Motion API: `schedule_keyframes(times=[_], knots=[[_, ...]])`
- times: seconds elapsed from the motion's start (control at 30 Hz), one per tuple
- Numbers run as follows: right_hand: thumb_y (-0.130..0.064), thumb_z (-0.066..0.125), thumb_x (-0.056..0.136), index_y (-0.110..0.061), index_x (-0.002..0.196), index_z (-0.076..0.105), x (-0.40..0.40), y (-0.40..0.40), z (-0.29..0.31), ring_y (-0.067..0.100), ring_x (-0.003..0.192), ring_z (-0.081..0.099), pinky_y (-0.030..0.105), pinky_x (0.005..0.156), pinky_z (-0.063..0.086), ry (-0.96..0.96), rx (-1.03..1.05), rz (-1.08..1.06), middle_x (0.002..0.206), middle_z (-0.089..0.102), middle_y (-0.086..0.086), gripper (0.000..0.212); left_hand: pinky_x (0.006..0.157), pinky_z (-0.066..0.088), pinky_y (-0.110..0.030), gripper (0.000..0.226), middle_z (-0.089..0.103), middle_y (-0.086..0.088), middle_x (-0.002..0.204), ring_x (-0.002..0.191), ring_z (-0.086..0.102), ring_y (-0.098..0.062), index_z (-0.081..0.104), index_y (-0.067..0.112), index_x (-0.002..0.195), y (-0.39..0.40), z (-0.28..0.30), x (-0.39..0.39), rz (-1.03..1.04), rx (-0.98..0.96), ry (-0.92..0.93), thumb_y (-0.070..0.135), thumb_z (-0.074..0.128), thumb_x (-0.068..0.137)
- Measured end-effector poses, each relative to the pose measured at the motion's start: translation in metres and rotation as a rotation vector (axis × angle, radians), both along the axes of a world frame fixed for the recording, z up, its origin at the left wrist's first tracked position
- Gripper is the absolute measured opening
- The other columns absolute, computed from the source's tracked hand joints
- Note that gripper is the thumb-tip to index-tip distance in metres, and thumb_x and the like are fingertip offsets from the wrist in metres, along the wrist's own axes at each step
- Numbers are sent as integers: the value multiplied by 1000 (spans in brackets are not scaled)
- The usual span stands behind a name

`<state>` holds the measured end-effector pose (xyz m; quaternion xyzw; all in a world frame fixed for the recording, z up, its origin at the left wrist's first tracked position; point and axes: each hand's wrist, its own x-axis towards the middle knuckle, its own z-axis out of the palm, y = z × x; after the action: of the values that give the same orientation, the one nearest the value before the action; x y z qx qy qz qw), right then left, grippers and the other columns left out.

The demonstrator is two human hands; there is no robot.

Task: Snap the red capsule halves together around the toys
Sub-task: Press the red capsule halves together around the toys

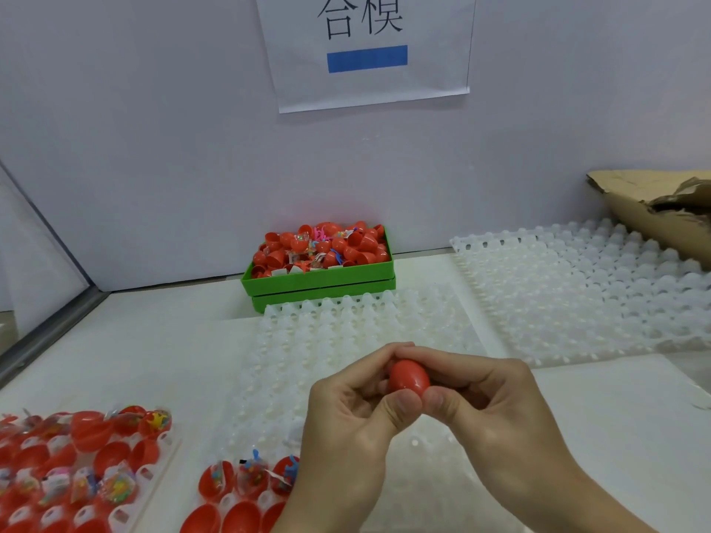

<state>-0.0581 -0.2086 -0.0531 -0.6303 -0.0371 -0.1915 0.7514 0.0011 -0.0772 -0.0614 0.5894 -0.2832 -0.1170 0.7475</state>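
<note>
A closed red capsule [408, 377] is held above the white tray in front of me. My left hand [348, 421] grips it from the left, thumb under it and fingers over the top. From the right, my right hand [486, 402] holds the same capsule, its thumb beside the left thumb. Open red capsule halves with bagged toys [252, 480] sit in a tray at the bottom centre. More filled halves [88, 471] lie at the bottom left.
A green bin [319, 280] heaped with red halves and toys stands against the back wall. A white moulded tray [358, 332] lies under my hands and another white tray [584, 286] to the right. Torn cardboard [661, 213] lies at the far right. A paper sign [365, 48] hangs on the wall.
</note>
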Motion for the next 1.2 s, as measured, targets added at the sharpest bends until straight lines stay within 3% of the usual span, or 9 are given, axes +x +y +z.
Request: schedule_keyframes(times=[0.17, 0.4, 0.53, 0.63, 0.73, 0.83, 0.9, 1.03, 1.2], knots=[[18, 65, 76, -21, 95, 80, 1, 1, 0, 21, 92, 75, 18, 79, 56, -6, 18, -16, 92, 78, 9, 46, 86, 57, -31, 32, 77, 1, 102, 104, 71, -18, 76, 43, 102, -1, 0, -4, 46, 11, -34, 39, 76, 70], [15, 65, 79, -26, 100, 79, 3, 0, -4, 23, 96, 74, 21, 81, 56, -7, 15, -7, 96, 78, 9, 49, 86, 58, -32, 37, 77, 0, 100, 102, 71, -18, 74, 47, 102, -2, -2, -5, 94, 49, -94, 19, 72, 77], [-13, 73, 83, -20, 113, 75, 3, -1, -2, 30, 108, 70, 29, 91, 55, -9, 115, 164, 108, 74, 16, 30, 82, 60, -36, 37, 76, -9, 93, 93, 73, -25, 76, 37, 101, -1, 2, -3, 113, 14, -69, 35, 81, 65], [-39, 88, 67, -11, 113, 74, 5, -2, -1, 33, 107, 70, 28, 89, 55, 21, 203, 231, 109, 73, 21, 55, 76, 60, -31, 41, 75, -7, 88, 86, 73, -21, 77, 31, 96, -2, 2, -1, 129, 29, -63, 40, 83, 57], [-41, 92, 60, -1, 110, 74, 8, -3, -4, 37, 104, 70, 30, 88, 56, 34, 338, 253, 109, 71, 27, 66, 75, 59, -26, 45, 76, -6, 91, 88, 74, -19, 79, 29, 95, -5, 3, 0, 106, 13, -13, 45, 89, 54], [-42, 92, 58, 3, 108, 73, 10, -4, -6, 36, 105, 69, 31, 87, 56, 50, 411, 229, 109, 70, 28, 70, 82, 58, -29, 53, 76, -5, 102, 100, 72, -18, 77, 26, 105, -6, 3, 0, 28, -15, 69, 57, 85, 62], [-42, 91, 59, 3, 107, 73, 11, -3, -6, 35, 104, 70, 31, 86, 57, 55, 410, 204, 109, 70, 28, 69, 83, 58, -28, 40, 77, -5, 102, 102, 72, -18, 77, 28, 105, -8, 4, -2, 32, -10, 99, 51, 81, 72], [-28, 72, 71, -1, 100, 77, 11, 0, -9, 35, 101, 71, 29, 83, 58, 74, 323, 121, 103, 73, 24, 39, 77, 58, -23, 16, 78, -3, 91, 94, 74, -16, 81, 31, 90, -13, 0, -7, 170, 1, 119, 31, 71, 77], [-29, 70, 72, -6, 99, 78, 9, 2, -10, 36, 100, 72, 33, 84, 58, 61, 183, 69, 101, 75, 21, 36, 74, 58, -21, 33, 78, 0, 86, 89, 75, -16, 80, 31, 84, -13, 0, -12, 241, 22, 71, 3, 63, 90]])
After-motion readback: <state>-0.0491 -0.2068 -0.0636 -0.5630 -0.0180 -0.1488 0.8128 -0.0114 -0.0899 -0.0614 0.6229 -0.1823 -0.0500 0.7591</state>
